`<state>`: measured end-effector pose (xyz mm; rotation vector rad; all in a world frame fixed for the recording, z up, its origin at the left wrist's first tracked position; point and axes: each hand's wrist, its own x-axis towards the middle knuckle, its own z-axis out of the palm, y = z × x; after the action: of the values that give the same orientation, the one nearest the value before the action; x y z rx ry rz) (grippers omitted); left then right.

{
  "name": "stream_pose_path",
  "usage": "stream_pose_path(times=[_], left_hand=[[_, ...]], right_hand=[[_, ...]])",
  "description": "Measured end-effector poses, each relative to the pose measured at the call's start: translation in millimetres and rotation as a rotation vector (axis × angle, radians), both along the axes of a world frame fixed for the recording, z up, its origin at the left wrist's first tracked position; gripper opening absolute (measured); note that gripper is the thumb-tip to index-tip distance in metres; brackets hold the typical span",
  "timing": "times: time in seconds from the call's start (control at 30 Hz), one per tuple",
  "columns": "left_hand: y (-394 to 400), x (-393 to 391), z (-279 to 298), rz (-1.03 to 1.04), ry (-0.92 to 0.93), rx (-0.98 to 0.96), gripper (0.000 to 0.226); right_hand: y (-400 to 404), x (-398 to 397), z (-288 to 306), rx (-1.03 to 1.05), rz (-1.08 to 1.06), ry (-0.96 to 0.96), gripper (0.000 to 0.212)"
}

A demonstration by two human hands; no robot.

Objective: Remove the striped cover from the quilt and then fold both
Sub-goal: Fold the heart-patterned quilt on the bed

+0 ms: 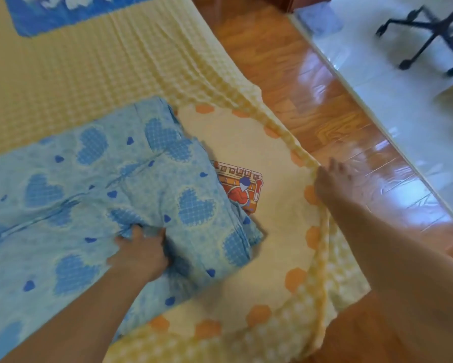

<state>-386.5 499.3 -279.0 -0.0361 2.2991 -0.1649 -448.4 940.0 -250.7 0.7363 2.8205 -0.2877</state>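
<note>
step: looks like peeling the yellow checked fabric cover (322, 305) off the light-blue heart-print quilt (94, 184)
left hand (141, 254): fistful of quilt, clenched
right hand (332, 183): pinching cover edge
next: probably tug them apart

Blue heart-print quilt (97, 184); yellow checked cover (131, 66), orange-dotted inside.

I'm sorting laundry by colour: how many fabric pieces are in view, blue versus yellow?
Blue: 2, the heart-print quilt gripped by the left hand, and a darker blue cloth at the top.
Yellow: 1, the checked cover held at its edge by the right hand.
Total: 3
</note>
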Motion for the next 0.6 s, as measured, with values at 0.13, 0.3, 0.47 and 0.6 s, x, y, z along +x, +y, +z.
stream_pose_path(times=[0.13,0.3,0.47,0.6], left_hand=[[56,1,23,0.159,0.002,-0.148,0.060],[77,23,24,0.130,0.191,-0.143,0.064],[101,45,21,0.104,0.483,0.072,0.069],[114,43,24,-0.052,0.593,0.280,0.103]], right_hand=[[55,24,-25,-0.185,-0.158,-0.381,0.031],[86,44,-22,-0.336,-0.384,-0.288,0.027],[86,57,-16,-0.357,-0.329,-0.124,0.013],[105,76,-21,-0.370,-0.393,-0.224,0.036]])
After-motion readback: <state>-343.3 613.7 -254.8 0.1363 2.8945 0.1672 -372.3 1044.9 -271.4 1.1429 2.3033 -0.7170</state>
